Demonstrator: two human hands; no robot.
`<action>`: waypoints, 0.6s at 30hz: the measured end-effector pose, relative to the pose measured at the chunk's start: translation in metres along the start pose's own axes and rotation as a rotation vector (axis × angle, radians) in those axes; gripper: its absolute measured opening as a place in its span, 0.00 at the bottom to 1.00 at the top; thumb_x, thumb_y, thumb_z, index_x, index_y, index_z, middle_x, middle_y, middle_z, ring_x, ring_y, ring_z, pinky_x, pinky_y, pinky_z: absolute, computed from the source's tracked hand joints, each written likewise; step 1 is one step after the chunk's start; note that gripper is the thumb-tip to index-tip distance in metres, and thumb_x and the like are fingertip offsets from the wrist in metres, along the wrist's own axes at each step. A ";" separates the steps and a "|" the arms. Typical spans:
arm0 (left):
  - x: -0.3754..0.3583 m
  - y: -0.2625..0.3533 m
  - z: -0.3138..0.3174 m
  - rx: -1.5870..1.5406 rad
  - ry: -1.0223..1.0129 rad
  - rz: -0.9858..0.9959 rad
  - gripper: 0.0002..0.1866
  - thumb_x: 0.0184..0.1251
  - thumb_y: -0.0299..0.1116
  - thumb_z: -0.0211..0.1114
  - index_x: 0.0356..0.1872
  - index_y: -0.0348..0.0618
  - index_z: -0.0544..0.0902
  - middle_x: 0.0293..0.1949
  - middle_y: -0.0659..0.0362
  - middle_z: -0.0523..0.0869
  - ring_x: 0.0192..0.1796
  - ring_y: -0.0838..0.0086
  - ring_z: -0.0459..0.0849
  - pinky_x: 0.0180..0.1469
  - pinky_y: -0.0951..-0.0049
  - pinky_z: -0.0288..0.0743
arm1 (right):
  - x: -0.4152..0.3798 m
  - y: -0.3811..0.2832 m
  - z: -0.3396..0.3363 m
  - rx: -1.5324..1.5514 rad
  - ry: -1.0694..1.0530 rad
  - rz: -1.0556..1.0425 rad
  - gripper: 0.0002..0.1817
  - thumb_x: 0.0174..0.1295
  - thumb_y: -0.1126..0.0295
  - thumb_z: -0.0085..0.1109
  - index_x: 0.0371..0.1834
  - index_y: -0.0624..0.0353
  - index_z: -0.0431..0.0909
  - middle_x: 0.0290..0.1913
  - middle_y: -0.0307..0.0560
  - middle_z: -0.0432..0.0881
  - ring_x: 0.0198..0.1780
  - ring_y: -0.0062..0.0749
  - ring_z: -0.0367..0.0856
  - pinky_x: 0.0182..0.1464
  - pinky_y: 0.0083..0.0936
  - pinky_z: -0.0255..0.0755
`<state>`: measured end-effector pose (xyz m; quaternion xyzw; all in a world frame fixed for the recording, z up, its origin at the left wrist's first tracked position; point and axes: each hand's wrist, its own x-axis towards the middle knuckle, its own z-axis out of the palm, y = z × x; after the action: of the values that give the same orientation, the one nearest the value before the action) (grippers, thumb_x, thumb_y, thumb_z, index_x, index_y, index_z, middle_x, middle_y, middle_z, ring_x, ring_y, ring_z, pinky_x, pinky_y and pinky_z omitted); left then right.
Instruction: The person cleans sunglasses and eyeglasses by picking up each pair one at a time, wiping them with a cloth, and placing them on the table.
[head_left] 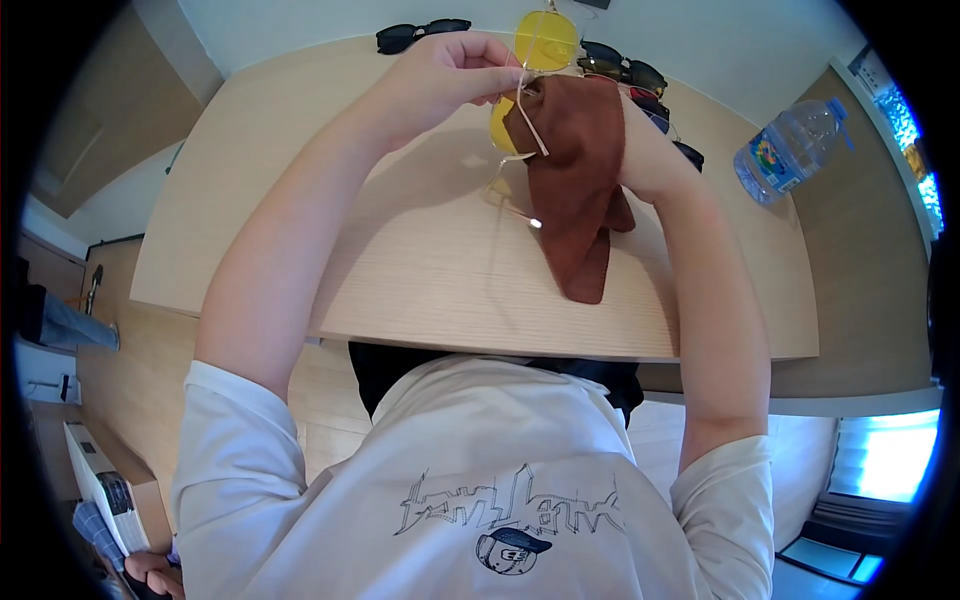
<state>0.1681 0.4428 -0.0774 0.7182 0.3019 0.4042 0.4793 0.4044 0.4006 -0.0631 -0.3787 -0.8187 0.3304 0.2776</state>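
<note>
Left hand (455,75) pinches the yellow-lensed glasses (535,70) raised above the table (400,250), right hand (640,150) grips the brown cloth (575,170) over one lens: wiping appears under way, other lens uncovered, several sunglasses (420,33) seemingly awaiting attention.

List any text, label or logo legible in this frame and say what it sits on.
White T-shirt: a jagged sketch-style word above a small capped cartoon head; the letters are too stylised to read.
Water bottle: a colourful label, too small and blurred to read.
Nothing legible on the yellow glasses or the brown cloth.
</note>
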 end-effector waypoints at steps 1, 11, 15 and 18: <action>0.000 0.001 0.001 0.015 -0.002 0.025 0.06 0.74 0.34 0.69 0.42 0.44 0.84 0.36 0.68 0.85 0.39 0.85 0.78 0.47 0.80 0.74 | 0.001 0.000 0.004 0.000 0.000 0.001 0.19 0.63 0.69 0.69 0.57 0.60 0.82 0.49 0.40 0.87 0.48 0.20 0.82 0.52 0.23 0.78; 0.002 0.004 0.009 0.046 0.195 0.051 0.06 0.75 0.34 0.68 0.40 0.43 0.84 0.34 0.69 0.82 0.38 0.84 0.76 0.46 0.79 0.73 | 0.000 -0.007 0.018 0.263 0.058 0.047 0.22 0.65 0.68 0.67 0.63 0.60 0.79 0.51 0.40 0.86 0.49 0.22 0.83 0.53 0.22 0.78; 0.002 0.001 0.010 0.037 0.150 0.022 0.07 0.74 0.35 0.68 0.39 0.43 0.84 0.33 0.69 0.82 0.38 0.85 0.75 0.46 0.81 0.73 | 0.002 -0.006 0.020 0.184 0.099 0.000 0.26 0.63 0.67 0.69 0.65 0.59 0.78 0.50 0.40 0.86 0.48 0.23 0.83 0.51 0.23 0.79; 0.003 -0.002 0.007 0.067 0.130 0.051 0.07 0.74 0.35 0.69 0.39 0.44 0.84 0.33 0.69 0.81 0.37 0.86 0.74 0.45 0.82 0.72 | 0.009 -0.020 0.024 -0.369 0.018 -0.073 0.23 0.65 0.67 0.68 0.62 0.59 0.78 0.47 0.40 0.85 0.46 0.23 0.82 0.47 0.24 0.78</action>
<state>0.1756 0.4429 -0.0801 0.7134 0.3274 0.4516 0.4241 0.3740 0.3898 -0.0614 -0.3963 -0.8762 0.1609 0.2223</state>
